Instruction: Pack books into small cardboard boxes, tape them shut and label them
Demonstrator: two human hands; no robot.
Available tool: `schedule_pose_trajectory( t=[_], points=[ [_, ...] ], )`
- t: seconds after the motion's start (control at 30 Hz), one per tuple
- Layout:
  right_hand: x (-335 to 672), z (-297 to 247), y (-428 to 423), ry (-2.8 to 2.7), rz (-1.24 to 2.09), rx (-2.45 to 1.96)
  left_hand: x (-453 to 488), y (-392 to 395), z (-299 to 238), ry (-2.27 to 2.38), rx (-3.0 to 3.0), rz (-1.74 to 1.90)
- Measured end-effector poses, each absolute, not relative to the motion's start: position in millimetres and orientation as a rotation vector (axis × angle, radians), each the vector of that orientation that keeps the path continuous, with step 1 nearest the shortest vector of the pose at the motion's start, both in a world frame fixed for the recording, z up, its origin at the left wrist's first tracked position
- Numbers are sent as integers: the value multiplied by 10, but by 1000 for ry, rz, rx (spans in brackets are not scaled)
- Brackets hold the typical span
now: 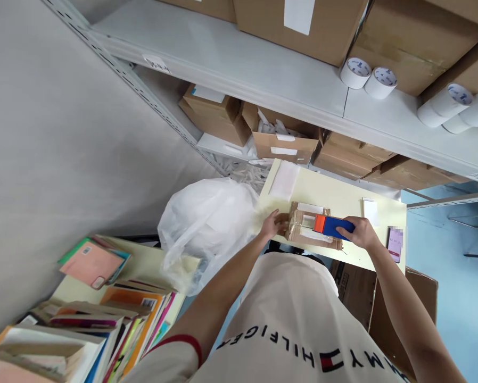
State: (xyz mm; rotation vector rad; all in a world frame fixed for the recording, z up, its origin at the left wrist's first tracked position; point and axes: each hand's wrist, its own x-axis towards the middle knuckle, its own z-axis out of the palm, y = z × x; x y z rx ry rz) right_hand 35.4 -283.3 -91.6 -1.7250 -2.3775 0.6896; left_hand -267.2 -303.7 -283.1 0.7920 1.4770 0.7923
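A small brown cardboard package (296, 227), bound with tape and bearing white strips, lies flat near the front edge of the cream-coloured tabletop (322, 189). My left hand (274, 223) grips its left end, the fingers partly hidden against the side. In my right hand (359, 232) is a flat blue-and-orange block (334, 227), held over the package's right half with its orange end pointing left. I cannot make out exactly what kind of thing the block is, or whether it touches the package.
A phone (394, 243) and a white card (370, 211) lie at the table's right, a pale sheet (285, 180) at its left. A big white plastic bag (207, 223) bulges beside it. Shelves hold cartons (303, 32) and tape rolls (355, 73). Books (143, 308) fill the lower left.
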Motion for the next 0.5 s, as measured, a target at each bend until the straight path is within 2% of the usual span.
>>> schedule_pose_trajectory(
  t=[0.23, 0.37, 0.5],
  points=[
    [304, -914, -2876, -2381, 639, -1730, -2509, -3310, -2813, 1481, 1015, 890],
    [311, -890, -2885, -2361, 649, -1739, -2360, -3433, -2669, 1164, 1263, 700],
    [368, -859, -2882, -2366, 699, -1749, -2355, -3230, -2405, 1149, 1668, 595]
  ],
)
